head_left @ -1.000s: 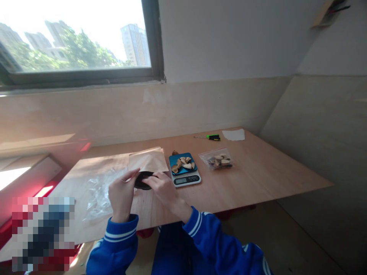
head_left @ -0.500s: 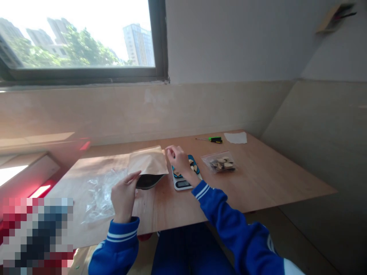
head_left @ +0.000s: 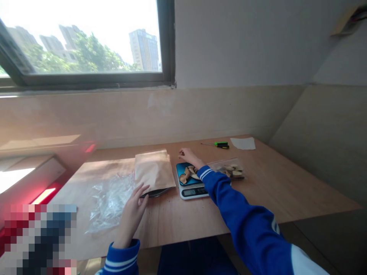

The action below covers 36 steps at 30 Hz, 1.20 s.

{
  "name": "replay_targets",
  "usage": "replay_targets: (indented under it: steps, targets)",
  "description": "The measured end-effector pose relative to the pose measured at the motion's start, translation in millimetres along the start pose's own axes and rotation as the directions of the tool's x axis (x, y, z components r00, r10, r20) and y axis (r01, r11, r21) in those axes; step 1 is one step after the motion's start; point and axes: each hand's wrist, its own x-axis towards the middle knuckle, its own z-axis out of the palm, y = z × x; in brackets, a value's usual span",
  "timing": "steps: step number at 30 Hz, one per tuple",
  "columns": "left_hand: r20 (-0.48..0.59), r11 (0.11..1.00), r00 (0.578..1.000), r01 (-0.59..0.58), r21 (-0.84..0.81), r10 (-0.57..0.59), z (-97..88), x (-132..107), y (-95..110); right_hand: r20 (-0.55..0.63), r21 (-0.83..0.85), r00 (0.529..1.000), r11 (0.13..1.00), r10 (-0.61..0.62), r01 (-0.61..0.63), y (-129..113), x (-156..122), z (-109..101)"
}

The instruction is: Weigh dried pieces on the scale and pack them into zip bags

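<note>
My left hand (head_left: 134,209) is at the near left corner of a brown paper pouch (head_left: 153,170), fingers apart at its dark open mouth; whether they touch it I cannot tell. The pouch lies flat on the table. Beyond the back edge of a white kitchen scale (head_left: 186,193) hovers my right hand (head_left: 189,156), its fingers curled together. Something small and brownish may be between the fingertips, too small to name. On the scale's blue platform sit several dried brown and cream slices (head_left: 187,175), resembling mushroom. My right wrist and sleeve cover the scale's right side.
Crumpled clear plastic (head_left: 111,202) spreads over the table's left part. Right of the scale lies a clear zip bag (head_left: 233,170) of similar slices, partly behind my sleeve. Farther back are a green and black screwdriver (head_left: 222,145) and a white paper sheet (head_left: 243,143).
My left fingers have loosened from the pouch's lifted edge, and the pouch now lies flatter. My right hand has shifted to the far side of the scale, uncovering its display and the slices.
</note>
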Motion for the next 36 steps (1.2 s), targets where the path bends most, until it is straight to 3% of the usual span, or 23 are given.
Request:
replay_targets:
  steps: [5,10,12,14,16,18,20,23,28,30,32,34,36]
  targets:
    - [-0.159,0.993,0.980,0.122,-0.006,-0.121,-3.1,-28.7,-14.2,0.073,0.034,0.991,0.993,-0.112,0.110,-4.8,-28.5,-10.1]
    - [-0.209,0.986,0.967,0.158,0.054,-0.144,-14.2,-38.5,-29.2,0.102,0.035,0.987,0.992,-0.127,0.124,-15.8,-54.4,-31.3]
    - [-0.218,0.981,0.963,0.178,0.079,-0.157,-18.3,-39.8,-42.2,0.045,0.075,0.991,0.989,-0.127,0.124,-17.8,-70.0,-46.6]
    - [-0.225,0.971,0.954,0.222,0.092,-0.197,-18.4,-41.1,-57.9,-0.091,0.209,0.991,0.971,-0.098,0.115,-19.6,-97.1,-57.2]
    - [-0.215,0.961,0.951,0.252,0.114,-0.223,-13.8,-42.5,-71.4,-0.257,0.435,0.966,0.894,0.014,0.103,-22.4,-135.4,-57.6]
    - [-0.197,0.952,0.956,0.251,0.177,-0.216,-7.5,-43.7,-76.9,-0.321,0.590,0.932,0.806,0.168,0.058,-25.8,-177.9,-48.0]
    - [-0.205,0.929,0.953,0.271,0.250,-0.223,-4.0,-43.8,-72.9,-0.269,0.678,0.921,0.734,0.283,-0.028,-28.6,-214.2,-35.0]
    - [-0.215,0.874,0.940,0.329,0.358,-0.266,-7.5,-39.5,-57.4,-0.211,0.712,0.919,0.697,0.332,-0.088,-30.2,-241.9,-25.0]
    - [-0.241,0.780,0.922,0.385,0.494,-0.302,-18.4,-23.4,-46.1,-0.227,0.734,0.919,0.677,0.321,-0.055,-28.3,-242.2,-39.2]
    - [-0.230,0.779,0.926,0.377,0.502,-0.300,-20.4,-19.0,-45.8,-0.220,0.745,0.923,0.665,0.316,-0.050,-27.8,-243.8,-44.8]
    - [-0.293,0.782,0.914,0.394,0.483,-0.280,-22.8,-18.1,-41.6,-0.189,0.757,0.933,0.650,0.306,-0.060,-28.6,-248.1,-48.0]
    - [-0.457,0.789,0.857,0.446,0.424,-0.239,-27.1,-20.2,-30.9,-0.169,0.771,0.939,0.633,0.299,-0.063,-32.3,-252.5,-50.4]
    - [-0.630,0.820,0.758,0.463,0.336,-0.169,-31.8,-24.4,-13.8,-0.145,0.787,0.951,0.614,0.273,-0.056,-40.5,-255.0,-53.0]
